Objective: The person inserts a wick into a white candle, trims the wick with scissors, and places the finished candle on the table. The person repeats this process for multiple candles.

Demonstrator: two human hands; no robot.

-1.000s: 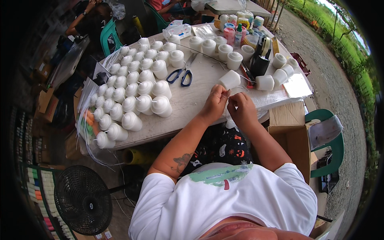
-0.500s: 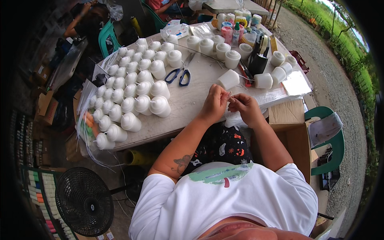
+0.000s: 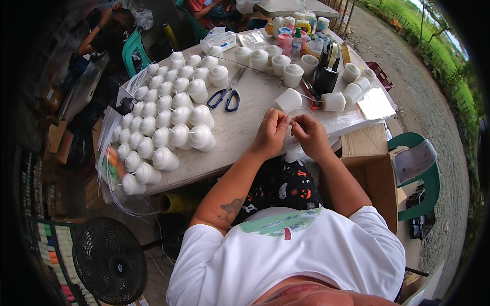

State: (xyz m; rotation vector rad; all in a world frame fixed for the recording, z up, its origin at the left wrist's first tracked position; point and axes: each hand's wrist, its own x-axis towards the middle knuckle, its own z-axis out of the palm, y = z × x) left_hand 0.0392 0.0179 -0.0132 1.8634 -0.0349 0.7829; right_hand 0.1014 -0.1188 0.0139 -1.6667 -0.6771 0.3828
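Left hand (image 3: 272,131) and right hand (image 3: 311,133) meet at the table's (image 3: 237,137) near edge, thumbs and fingertips pinched nearly closed — cannot tell what, if anything, lies between them. Cardboard box (image 3: 379,188) right of the right forearm, top open; contents not discernible. White candle (image 3: 289,100) tipped on its side just beyond the left hand. Farther: blue-handled scissors (image 3: 232,101); clear bottle (image 3: 296,47), green-topped — fill unclear.
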